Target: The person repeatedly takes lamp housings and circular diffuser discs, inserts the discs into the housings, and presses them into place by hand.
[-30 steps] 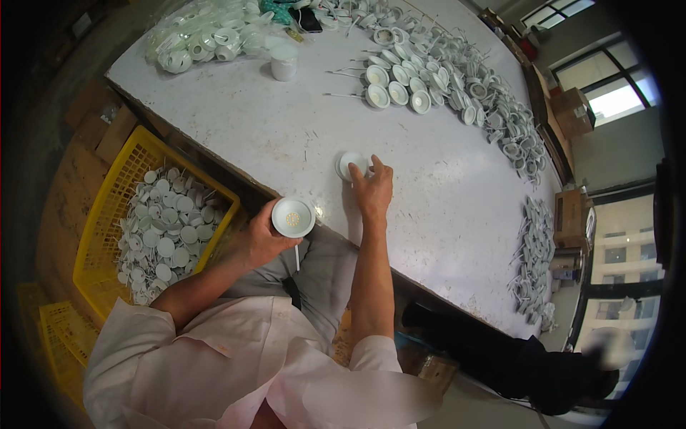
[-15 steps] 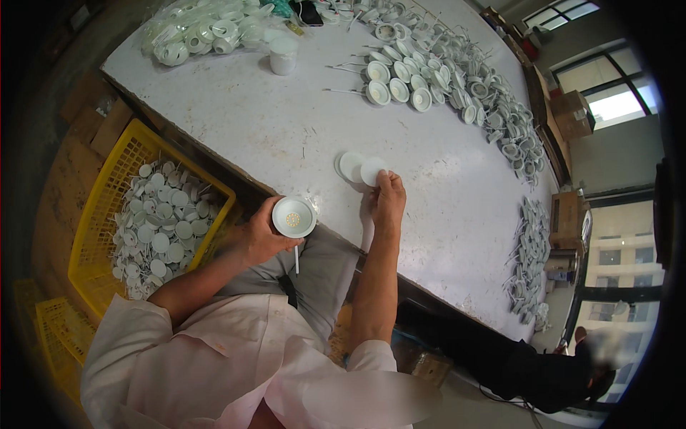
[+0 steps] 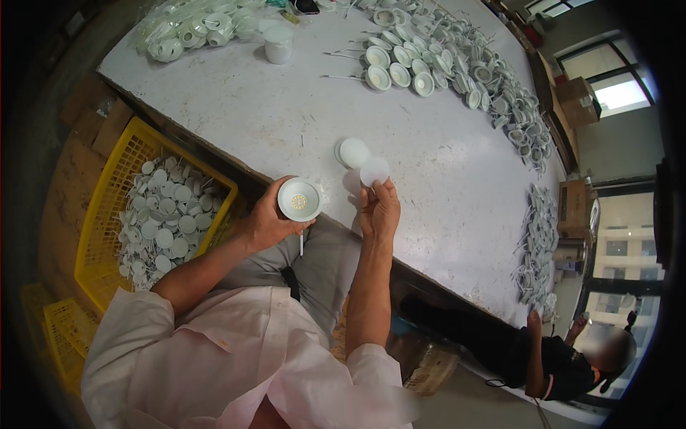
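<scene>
In my left hand (image 3: pixel 270 218) is a round white LED downlight (image 3: pixel 300 199), face up over the table's near edge. Its ring of small yellow LEDs shows, and a short white cable hangs below it. My right hand (image 3: pixel 381 207) pinches a thin translucent white disc (image 3: pixel 374 171) by its lower edge, just above the table. Right behind that disc, other white discs (image 3: pixel 354 152) lie stacked on the tabletop. A gap separates the held disc from the downlight.
A yellow crate (image 3: pixel 107 207) of assembled white lights (image 3: pixel 168 214) stands at my left. Many open downlights (image 3: pixel 421 64) cover the table's far right side. A bag of white housings (image 3: pixel 193 32) and a white tub (image 3: pixel 279 44) sit at the back. A co-worker (image 3: pixel 536 365) is at the right.
My right hand has drawn a disc slightly toward me, off the stack, and tilted it. The downlight in my left hand has risen a little. The co-worker's hands have come into view.
</scene>
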